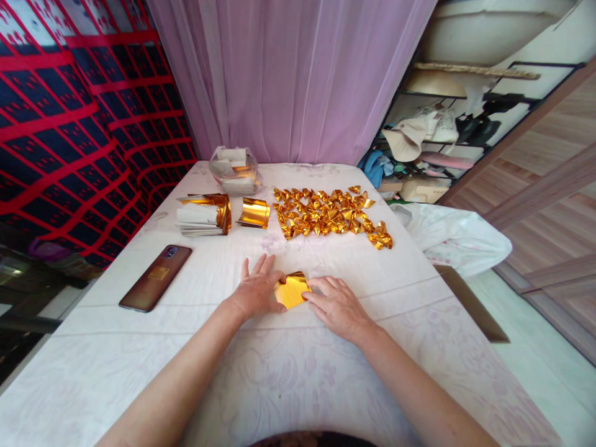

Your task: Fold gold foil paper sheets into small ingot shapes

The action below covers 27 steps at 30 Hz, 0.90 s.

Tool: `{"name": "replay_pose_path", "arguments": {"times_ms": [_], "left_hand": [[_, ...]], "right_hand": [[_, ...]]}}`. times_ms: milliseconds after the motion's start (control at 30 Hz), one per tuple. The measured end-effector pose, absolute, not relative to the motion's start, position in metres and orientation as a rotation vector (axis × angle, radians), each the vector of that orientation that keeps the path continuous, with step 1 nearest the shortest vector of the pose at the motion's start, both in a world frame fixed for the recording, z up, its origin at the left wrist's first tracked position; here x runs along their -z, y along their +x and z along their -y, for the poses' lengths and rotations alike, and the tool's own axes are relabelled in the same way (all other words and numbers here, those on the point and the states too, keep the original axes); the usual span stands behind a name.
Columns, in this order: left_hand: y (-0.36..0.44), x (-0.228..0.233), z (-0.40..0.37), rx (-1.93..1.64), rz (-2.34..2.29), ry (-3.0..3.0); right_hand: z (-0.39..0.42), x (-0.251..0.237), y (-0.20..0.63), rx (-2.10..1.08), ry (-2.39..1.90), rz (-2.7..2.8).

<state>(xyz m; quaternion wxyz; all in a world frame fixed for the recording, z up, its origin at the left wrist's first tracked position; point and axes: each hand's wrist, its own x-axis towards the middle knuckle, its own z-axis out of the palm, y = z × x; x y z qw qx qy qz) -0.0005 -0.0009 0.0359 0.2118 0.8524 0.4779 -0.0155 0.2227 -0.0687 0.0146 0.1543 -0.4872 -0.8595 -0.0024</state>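
Nearest the camera, a small sheet of gold foil paper (291,290) is being pressed flat against the white patterned tablecloth (261,372) between two bare hands. The left hand (256,290) is being laid palm down with fingers spread, its thumb resting on the sheet's left edge, so that the paper is being kept from sliding; nothing is being gripped by it. The right hand (336,305) is being held flat as well, its fingertips bearing on the right edge of the sheet, apparently so that a crease is being firmed down; it too is open rather than closed around anything. To the left, well apart from the hands, a dark red phone (156,277) is lying face down, seemingly being kept out of the working area. Farther back, a stack of foil sheets (203,215) and a curled gold piece (254,213) beside it are being kept within reach as supply. To their right, many folded gold pieces (328,214) are being gathered in a loose field, separate from the unfolded stock. Behind the stack, a clear plastic container (234,170) holding more paper is standing near a pink curtain (288,74), while a white plastic bag (456,239) is hanging off the table's right edge.
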Motion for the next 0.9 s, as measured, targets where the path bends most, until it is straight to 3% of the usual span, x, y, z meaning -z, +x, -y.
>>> {"name": "replay_pose_path", "arguments": {"times_ms": [233, 667, 900], "left_hand": [[-0.005, -0.052, -0.003, 0.105, -1.262, 2.444], [-0.004, -0.032, 0.045, -0.404, -1.376, 2.669], [-0.008, -0.026, 0.045, -0.37, -1.333, 2.669]], "right_hand": [[0.062, -0.005, 0.224, 0.068, -1.296, 2.543], [0.067, 0.002, 0.217, 0.119, -1.352, 2.382], [0.068, 0.003, 0.213, 0.049, -1.397, 2.323]]}}
